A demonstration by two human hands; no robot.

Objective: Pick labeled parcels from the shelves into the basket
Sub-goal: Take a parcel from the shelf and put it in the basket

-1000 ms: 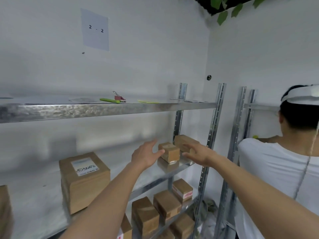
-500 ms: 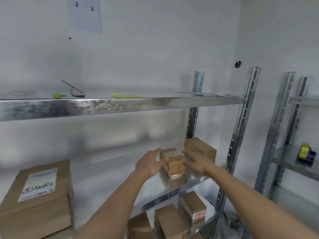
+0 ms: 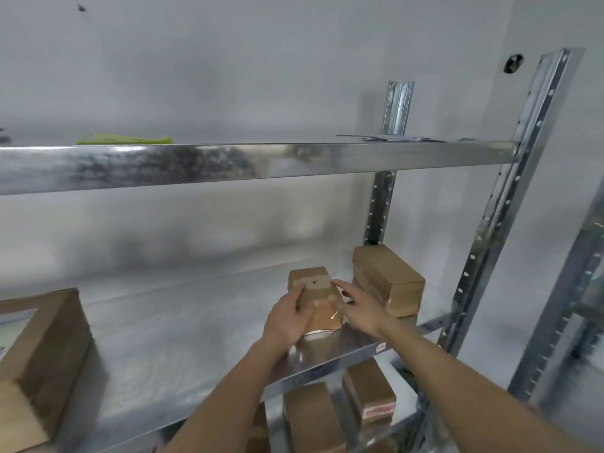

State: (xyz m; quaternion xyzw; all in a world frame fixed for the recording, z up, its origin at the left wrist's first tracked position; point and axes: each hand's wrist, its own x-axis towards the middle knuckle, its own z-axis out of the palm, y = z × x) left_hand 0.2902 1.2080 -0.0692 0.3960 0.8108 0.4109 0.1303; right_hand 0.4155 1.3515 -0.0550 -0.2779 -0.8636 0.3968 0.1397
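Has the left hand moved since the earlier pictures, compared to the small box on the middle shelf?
Yes. The left hand closed in rightward onto the small box and now grips its left side.

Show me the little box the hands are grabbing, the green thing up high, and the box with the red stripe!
small box [image 3: 310, 282], head view, on its top face.
green thing [image 3: 125, 139], head view, on its flat middle, top shelf.
red-striped box [image 3: 371, 392], head view, on its brown top face, lower shelf.

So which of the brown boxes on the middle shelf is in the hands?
The small box at the shelf front: the left hand grips it, and the right hand touches it.
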